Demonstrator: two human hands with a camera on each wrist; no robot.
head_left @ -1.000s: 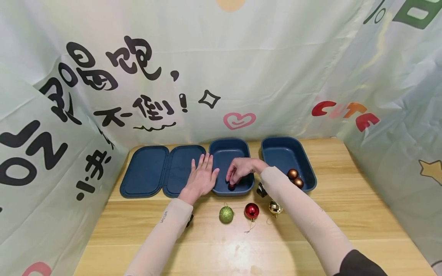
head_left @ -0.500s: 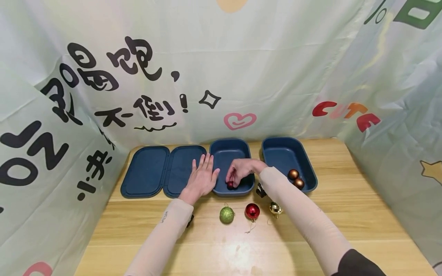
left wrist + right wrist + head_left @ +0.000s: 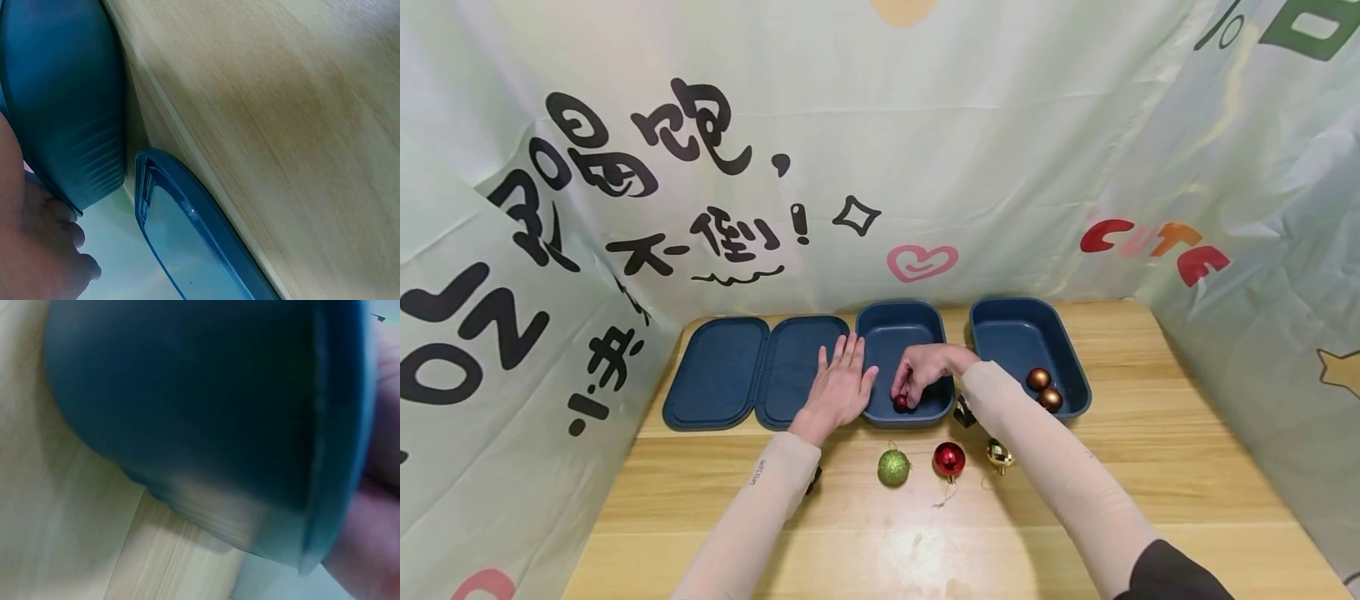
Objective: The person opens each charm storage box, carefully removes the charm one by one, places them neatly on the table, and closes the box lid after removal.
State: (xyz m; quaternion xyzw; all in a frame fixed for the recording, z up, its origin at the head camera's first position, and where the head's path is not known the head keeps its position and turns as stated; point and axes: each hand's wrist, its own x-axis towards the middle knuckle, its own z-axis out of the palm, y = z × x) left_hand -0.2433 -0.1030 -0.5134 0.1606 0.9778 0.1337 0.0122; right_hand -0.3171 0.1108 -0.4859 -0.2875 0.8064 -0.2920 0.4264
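Evidently, two lids (image 3: pixel 715 371) lie side by side at far left, and next to them the left hand (image 3: pixel 838 388), fingers straight and spread, gripping nothing, rests by the left rim of the middle box (image 3: pixel 887 333), probably to steady it. Inside that box the right hand (image 3: pixel 928 369) pinches a small dark red ball (image 3: pixel 900 403), its wrist arched over, likely to clear the side wall. Farther right, two brown balls (image 3: pixel 1050 400) sit at the near end of another box (image 3: pixel 1011 337), whose walls should stop them rolling off

Pale beige sleeves (image 3: pixel 1060 467); small dark lettering (image 3: pixel 758 472) on left one; black fabric (image 3: pixel 1176 575) above right.
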